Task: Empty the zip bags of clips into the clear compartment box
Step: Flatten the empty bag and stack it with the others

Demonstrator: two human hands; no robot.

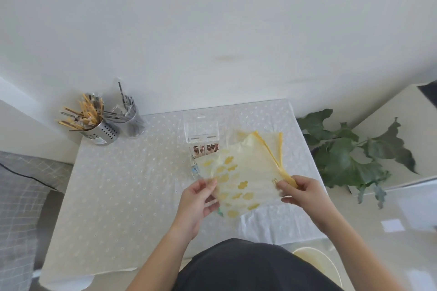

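A pale yellow zip bag (246,172) printed with yellow cloud shapes is held above the table between both hands. My left hand (198,198) pinches its lower left edge. My right hand (300,190) pinches the yellow zip strip at its right corner. More yellow-edged zip bags (274,144) lie beneath and behind it. The clear compartment box (201,133) stands just beyond, lid raised; its near compartments hold rose-gold clips (205,149). The bag hides part of the box's front.
A perforated steel holder (100,131) of wrapped sticks and a clear cup (131,123) of utensils stand at the table's (123,184) far left. A leafy plant (350,153) sits off the right edge. A cream bin (316,264) is on the floor near right.
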